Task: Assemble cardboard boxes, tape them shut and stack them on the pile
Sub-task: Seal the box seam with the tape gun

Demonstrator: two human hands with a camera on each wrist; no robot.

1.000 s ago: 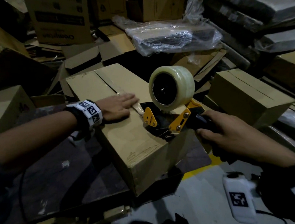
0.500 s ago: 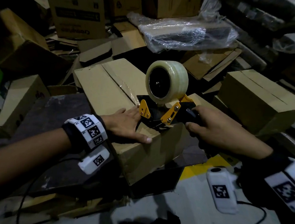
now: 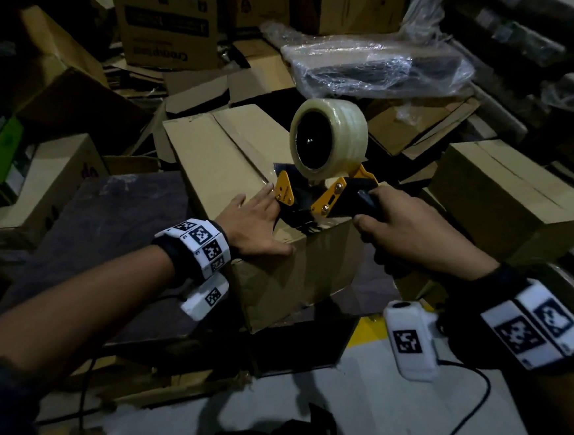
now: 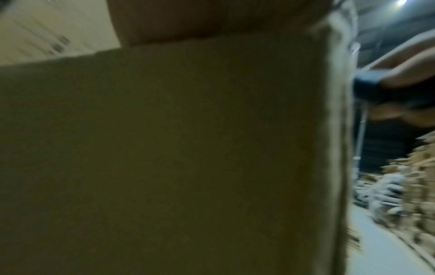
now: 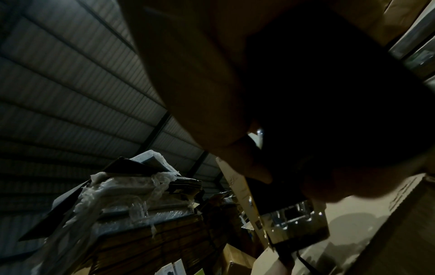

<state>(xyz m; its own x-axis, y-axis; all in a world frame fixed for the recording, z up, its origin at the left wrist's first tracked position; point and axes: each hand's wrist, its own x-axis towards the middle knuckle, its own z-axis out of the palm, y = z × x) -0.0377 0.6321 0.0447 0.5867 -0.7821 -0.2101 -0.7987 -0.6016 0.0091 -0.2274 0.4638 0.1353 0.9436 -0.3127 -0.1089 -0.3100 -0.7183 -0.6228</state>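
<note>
A person's left hand (image 3: 256,223) lies flat, fingers straight and spread, on the near end of a cardboard box's (image 3: 214,158) top, thumb along the near top edge. Just beside it, the right hand (image 3: 404,231) is wrapped round the black handle of a yellow-and-black tape dispenser (image 3: 318,199), whose base sits on the box's near end at the centre seam. A roll of clear tape (image 3: 329,138) stands upright on the dispenser. Both wrists wear bands printed with black-and-white markers, and a white camera unit hangs under each.

The box lies lengthwise away from the viewer on a dark platform (image 3: 113,224), its near end overhanging the platform's near edge above a pale floor with a yellow stripe (image 3: 360,331). A shiny strip of tape runs along the seam from the dispenser toward the far end.

To the right stands a closed cardboard box (image 3: 507,197). Beyond lie loose flattened cardboard, a plastic-wrapped bundle (image 3: 376,66) and printed cartons (image 3: 167,19). The left wrist view is filled by a blurred cardboard wall (image 4: 176,148).
</note>
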